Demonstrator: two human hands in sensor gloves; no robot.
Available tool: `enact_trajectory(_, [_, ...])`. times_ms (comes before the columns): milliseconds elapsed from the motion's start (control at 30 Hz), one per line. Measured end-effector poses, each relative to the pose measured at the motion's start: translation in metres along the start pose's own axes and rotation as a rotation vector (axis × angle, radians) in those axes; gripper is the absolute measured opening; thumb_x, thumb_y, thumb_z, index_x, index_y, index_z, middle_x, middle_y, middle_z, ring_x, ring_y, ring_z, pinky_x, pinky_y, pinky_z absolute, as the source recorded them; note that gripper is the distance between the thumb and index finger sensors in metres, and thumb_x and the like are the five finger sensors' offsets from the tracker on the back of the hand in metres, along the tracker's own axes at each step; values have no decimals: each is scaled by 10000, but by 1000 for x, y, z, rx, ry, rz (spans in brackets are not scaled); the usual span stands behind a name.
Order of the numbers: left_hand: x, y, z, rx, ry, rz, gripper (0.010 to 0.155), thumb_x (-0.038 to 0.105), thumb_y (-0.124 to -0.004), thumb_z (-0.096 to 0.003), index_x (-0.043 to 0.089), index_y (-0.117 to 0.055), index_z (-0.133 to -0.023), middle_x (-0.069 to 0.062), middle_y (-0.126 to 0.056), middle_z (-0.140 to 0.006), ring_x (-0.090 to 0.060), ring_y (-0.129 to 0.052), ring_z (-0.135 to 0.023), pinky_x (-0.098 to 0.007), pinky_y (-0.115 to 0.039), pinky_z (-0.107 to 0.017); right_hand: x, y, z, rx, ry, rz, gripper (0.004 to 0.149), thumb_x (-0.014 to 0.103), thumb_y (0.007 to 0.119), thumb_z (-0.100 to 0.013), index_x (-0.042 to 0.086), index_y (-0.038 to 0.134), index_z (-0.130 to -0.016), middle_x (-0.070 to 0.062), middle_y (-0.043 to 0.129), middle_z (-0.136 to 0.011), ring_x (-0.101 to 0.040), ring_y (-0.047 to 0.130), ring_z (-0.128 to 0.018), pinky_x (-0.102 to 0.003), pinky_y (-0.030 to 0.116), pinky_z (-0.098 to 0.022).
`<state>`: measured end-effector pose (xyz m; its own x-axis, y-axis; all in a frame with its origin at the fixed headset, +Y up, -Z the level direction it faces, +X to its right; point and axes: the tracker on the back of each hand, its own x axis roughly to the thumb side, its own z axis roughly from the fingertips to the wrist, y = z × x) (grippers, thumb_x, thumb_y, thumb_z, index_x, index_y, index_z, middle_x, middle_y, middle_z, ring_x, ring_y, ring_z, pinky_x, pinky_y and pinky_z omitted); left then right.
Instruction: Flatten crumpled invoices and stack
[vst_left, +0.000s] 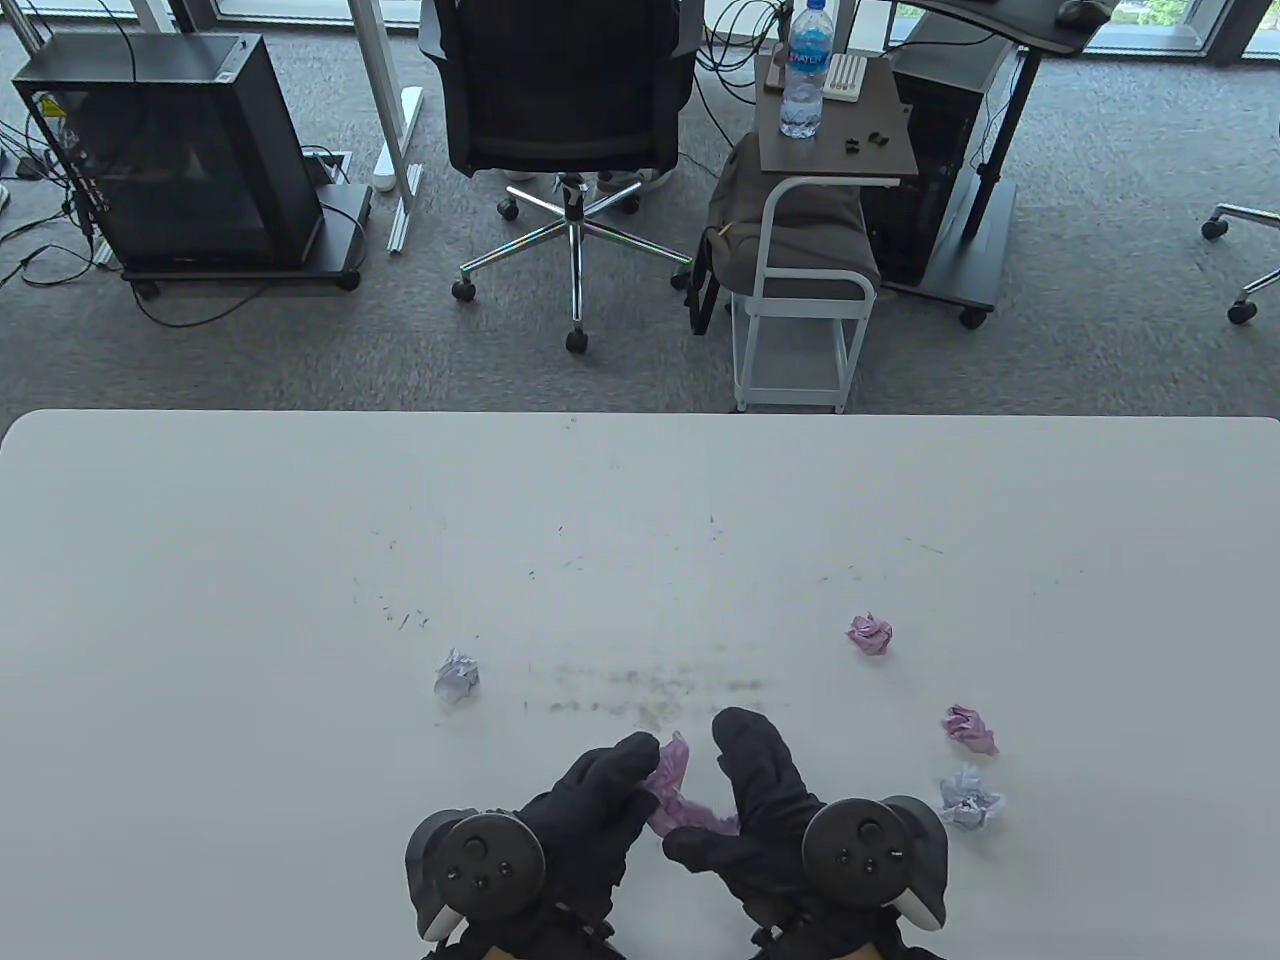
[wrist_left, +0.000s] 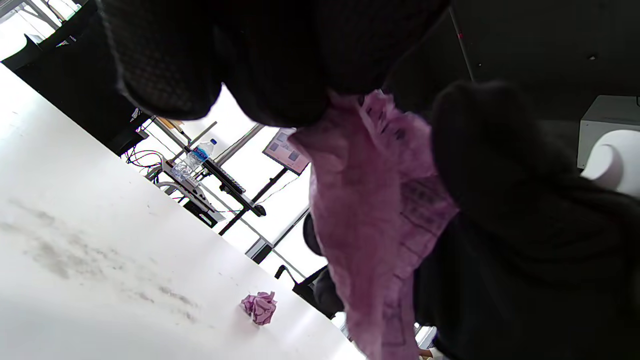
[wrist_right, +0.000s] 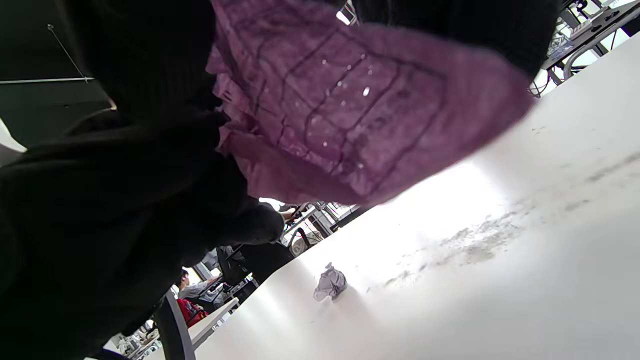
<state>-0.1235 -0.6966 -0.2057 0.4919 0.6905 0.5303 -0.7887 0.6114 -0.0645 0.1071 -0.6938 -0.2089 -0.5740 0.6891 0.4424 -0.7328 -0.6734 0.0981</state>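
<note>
Held between both hands near the front edge of the white tabletop (vst_left: 250, 560): a crumpled pink paper invoice with dark printed lines (vst_left: 672, 790), partly opened out. Pinched on its left side by the black-gloved left hand (vst_left: 585, 810), thumb and fingers curled onto the paper; gripped on its right side by the black-gloved right hand (vst_left: 760, 800), fingers curled over it and thumb underneath. Lifted clear of the tabletop, as seen from the right wrist view, where the sheet (wrist_right: 350, 110) hangs above the surface.

Lying loose on the tabletop, apart from the hands: a small pale lilac-white paper ball (vst_left: 457, 676) to the left and beyond the left hand; a pink paper ball (vst_left: 869, 634) farther out to the right; a second pink paper ball (vst_left: 969, 728) right of the right hand; a whitish-lilac paper ball (vst_left: 970, 801) just beside that hand's tracker. Grey smudges on the tabletop just beyond the fingertips.
</note>
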Motion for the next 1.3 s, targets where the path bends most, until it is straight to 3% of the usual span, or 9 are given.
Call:
enact_trajectory(100, [-4, 1, 1, 21, 28, 37, 515, 170, -799, -549, 85, -650, -1035, -170, -739, -902, -226, -953, -598, -475, -866, -505, -7, -1, 1, -72, 34, -86, 395, 308, 831, -495, 117, 776, -836, -266, 881, -793, -344, 982, -535, -515, 874, -391])
enact_trajectory(367, [-24, 0, 3, 47, 169, 169, 512, 163, -775, -558, 84, -634, -1044, -173, -732, -910, -234, -957, -610, -479, -864, -512, -31, -29, 8, -258, 150, -300, 392, 266, 819, -494, 96, 769, -844, -178, 961, -630, -227, 1012, -378, -446, 913, -309])
enact_trajectory(600, [-41, -8, 4, -36, 297, 200, 531, 163, -764, -562, 55, -604, -1057, -182, -745, -892, -251, -958, -598, -499, -853, -507, -34, -39, 9, -274, 102, -288, 395, 253, 817, -504, 122, 759, -873, -148, 953, -627, -210, 991, -371, -439, 903, -317])
enact_trajectory(733, [-56, -5, 6, -165, 282, 425, 955, 522, -783, -555, 72, -180, -1142, -245, -269, -1109, -516, -627, -928, -627, -654, -631, -31, -45, 9, -238, 77, -180, 401, 265, 828, -506, 107, 765, -868, -134, 959, -600, -196, 984, -342, -432, 902, -303])
enact_trajectory(833, [-51, 11, 3, -87, 215, 427, 1081, 608, -829, -474, 55, -188, -1148, -275, -169, -1123, -572, -506, -988, -683, -596, -646, -28, -44, 8, -181, 51, -115, 400, 279, 829, -506, 120, 768, -868, -121, 960, -604, -187, 988, -348, -424, 907, -308])
enact_trajectory(967, [-44, 18, 3, -262, 150, 312, 1111, 611, -869, -444, 38, -238, -1156, -295, -182, -1130, -593, -510, -996, -704, -593, -644, -28, -34, 4, -123, 51, -215, 401, 273, 829, -508, 112, 767, -870, -132, 957, -620, -206, 990, -365, -440, 902, -319])
enact_trajectory(1133, [-32, 5, 0, -185, 136, 248, 837, 436, -876, -522, 70, -422, -1123, -271, -360, -1113, -513, -706, -918, -628, -693, -609, -30, -18, 4, -44, 73, -254, 399, 275, 826, -511, 111, 765, -869, -137, 957, -630, -207, 997, -373, -438, 906, -320])
enact_trajectory(1233, [-32, 7, 1, -48, 150, 272, 449, 259, -764, -582, 105, -682, -995, -224, -685, -986, -338, -942, -697, -550, -800, -541, -34, -12, 4, -54, 101, -324, 399, 268, 828, -508, 107, 767, -868, -150, 957, -643, -218, 1002, -386, -444, 907, -325])
enact_trajectory(1300, [-37, 10, 4, 10, 179, 304, 441, 255, -753, -583, 98, -682, -988, -177, -784, -889, -238, -996, -541, -517, -835, -515, -36, -10, 3, -54, 114, -348, 401, 263, 828, -507, 103, 764, -868, -154, 955, -647, -219, 1003, -390, -444, 907, -327])
